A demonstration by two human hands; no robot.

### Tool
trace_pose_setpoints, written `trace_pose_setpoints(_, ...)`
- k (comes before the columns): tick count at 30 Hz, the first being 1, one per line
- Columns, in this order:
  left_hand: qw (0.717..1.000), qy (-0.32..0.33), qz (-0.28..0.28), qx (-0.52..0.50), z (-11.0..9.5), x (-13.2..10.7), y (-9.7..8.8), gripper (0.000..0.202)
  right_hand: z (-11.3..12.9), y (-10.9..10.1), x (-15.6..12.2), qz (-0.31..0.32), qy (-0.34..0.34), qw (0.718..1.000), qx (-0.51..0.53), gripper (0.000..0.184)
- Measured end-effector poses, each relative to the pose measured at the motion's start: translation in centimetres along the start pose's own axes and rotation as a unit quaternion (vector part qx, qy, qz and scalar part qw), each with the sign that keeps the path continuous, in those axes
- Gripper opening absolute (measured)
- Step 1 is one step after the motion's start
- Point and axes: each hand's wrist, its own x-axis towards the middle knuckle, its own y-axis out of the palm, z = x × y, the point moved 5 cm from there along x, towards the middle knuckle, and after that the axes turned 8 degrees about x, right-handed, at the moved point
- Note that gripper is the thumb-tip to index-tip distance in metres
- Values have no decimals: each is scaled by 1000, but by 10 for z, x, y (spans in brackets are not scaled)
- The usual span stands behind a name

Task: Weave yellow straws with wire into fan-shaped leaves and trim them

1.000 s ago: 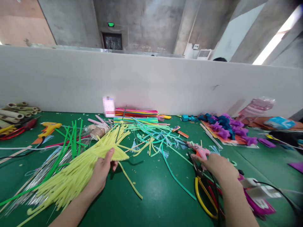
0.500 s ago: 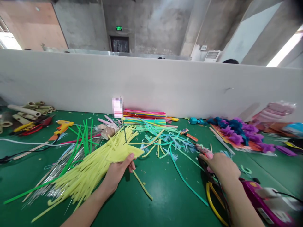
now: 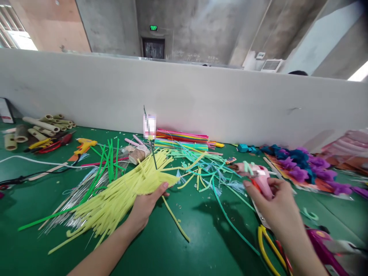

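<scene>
My left hand (image 3: 145, 205) is closed on the near end of a thick bundle of yellow pipe cleaners (image 3: 123, 193) that fans out across the green table (image 3: 172, 245). My right hand (image 3: 277, 209) is lifted above the table and grips a pink hot glue gun (image 3: 255, 174), its nozzle pointing left. Loose teal and yellow pipe cleaner pieces (image 3: 201, 170) lie between the two hands.
Green pipe cleaners (image 3: 107, 163) and silver wires (image 3: 69, 201) lie left of the bundle. A yellow glue gun (image 3: 83, 145), pliers and paper rolls (image 3: 43, 124) sit far left. Stacked coloured sticks (image 3: 182, 140) rest against the white partition (image 3: 201, 103). Purple and blue fuzzy flowers (image 3: 299, 165) sit right; yellow-handled pliers (image 3: 267, 245) lie near right.
My right hand closed on the pink glue gun lying on the table and lifted it up. My left hand kept its hold on the yellow bundle.
</scene>
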Motion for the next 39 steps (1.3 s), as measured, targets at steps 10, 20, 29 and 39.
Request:
trace_pose_setpoints(10, 998, -15, 24, -50, -2, -4, 5, 28, 5, 102, -90, 266, 211, 901, 271, 41)
trace_pose_setpoints(20, 997, -20, 43, -65, -4, -5, 9, 23, 8, 119, -106, 313, 242, 865, 308, 34)
trace_pose_setpoints(29, 996, -42, 54, -60, 3, -5, 9, 27, 8, 120, -108, 337, 249, 846, 329, 30)
trace_pose_setpoints(39, 997, -37, 47, -50, 3, -6, 9, 26, 7, 122, -110, 350, 261, 825, 359, 31)
